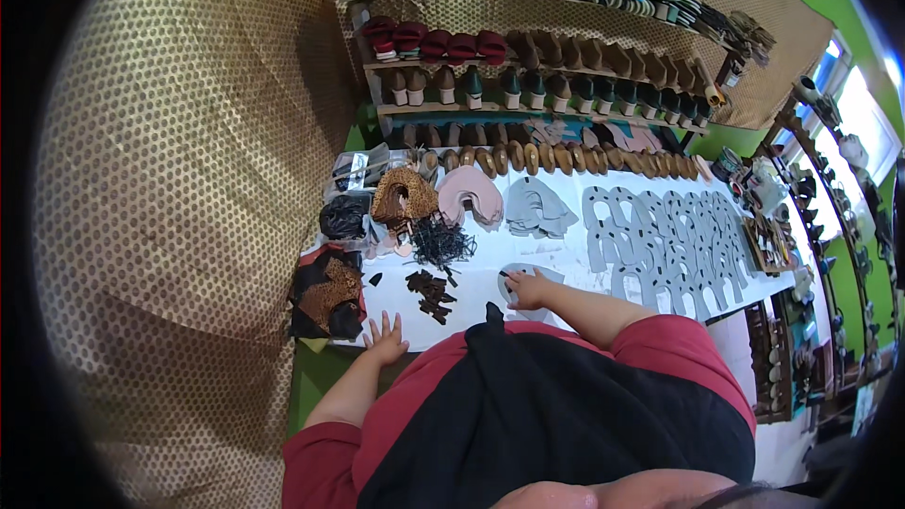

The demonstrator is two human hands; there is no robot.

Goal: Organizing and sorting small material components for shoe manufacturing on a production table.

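Lying on the white-topped table [479, 294], a grey cutout [550, 274] sits under the right hand [528, 289]; whether it pinches, I cannot tell. The left hand [385, 344] spreads its fingers at the near edge. Shelves [405, 109] of footwear stand behind; patterned sheeting [189, 179] hangs left.

Shoemaking workshop: shelves [443, 111] lined with shoe forms [584, 90], worktable [490, 250] bearing cut grey pieces [539, 209].

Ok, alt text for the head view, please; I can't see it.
A bare right hand touches a grey piece on a white table; the left hand rests spread at its near edge. Ahead lie dark strips, grey arches to the right, shelves of shoe forms beyond.
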